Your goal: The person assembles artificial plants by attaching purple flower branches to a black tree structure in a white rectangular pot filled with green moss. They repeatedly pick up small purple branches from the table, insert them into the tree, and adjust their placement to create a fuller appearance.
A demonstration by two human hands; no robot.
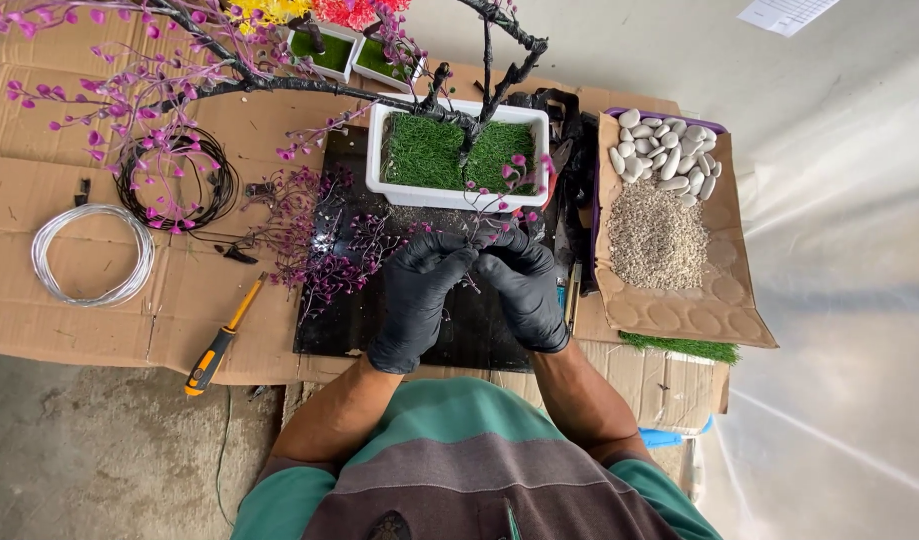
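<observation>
Head view. The left hand (416,298) and right hand (525,290), both in black gloves, meet over a black mat (354,315), fingers closed together on a thin pink-blossom twig (471,282) held between them, just in front of the white planter (457,158). The planter's artificial turf anchors a dark wrapped trunk (279,85). Loose blossom sprigs (324,245), wire coils (91,255), a screwdriver (217,345) and a pebble tray (664,215) lie within reach on cardboard (39,190).

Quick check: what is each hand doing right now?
Left hand: closed, pinching a small purple flower sprig.
Right hand: closed on the same sprig.
</observation>
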